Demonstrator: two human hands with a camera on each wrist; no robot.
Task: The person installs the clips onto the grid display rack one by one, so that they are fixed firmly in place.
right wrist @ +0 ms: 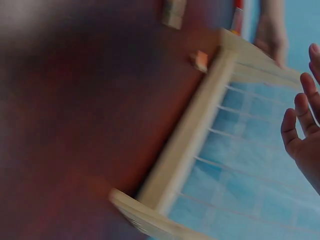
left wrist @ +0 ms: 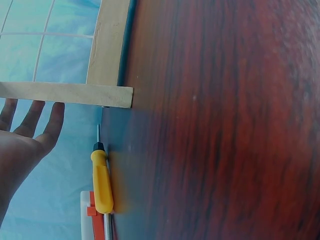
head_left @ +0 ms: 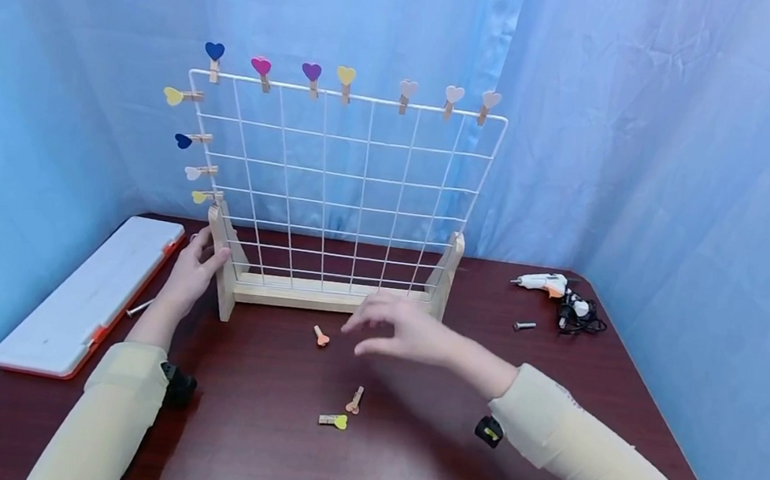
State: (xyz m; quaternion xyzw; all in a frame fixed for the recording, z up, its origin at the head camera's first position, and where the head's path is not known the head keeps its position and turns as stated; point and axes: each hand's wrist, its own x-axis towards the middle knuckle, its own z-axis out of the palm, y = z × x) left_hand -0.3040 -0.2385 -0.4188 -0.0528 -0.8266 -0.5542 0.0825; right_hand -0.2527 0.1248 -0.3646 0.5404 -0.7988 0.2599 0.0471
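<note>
A white wire grid (head_left: 369, 142) stands in a wooden base (head_left: 335, 302). Small wooden clothespins with coloured hearts are clipped along its top bar, such as the purple-heart clothespin (head_left: 312, 73), and down its left side. My left hand (head_left: 190, 275) touches the left wooden upright (left wrist: 65, 92) with its fingertips. In front of the base my right hand (head_left: 410, 330) hovers above the table, fingers spread and holding nothing. An orange-heart clothespin (head_left: 321, 337) lies just left of it. Nearer me lie a pale orange-heart clothespin (head_left: 355, 401) and a yellow-heart clothespin (head_left: 334, 421).
A white case (head_left: 90, 286) with an orange edge lies at the left, and a yellow-handled screwdriver (left wrist: 102, 180) is near it. At the right are a glue gun (head_left: 541, 282) with a black cord (head_left: 583, 318) and a bolt (head_left: 525, 326). Blue curtains surround the dark table.
</note>
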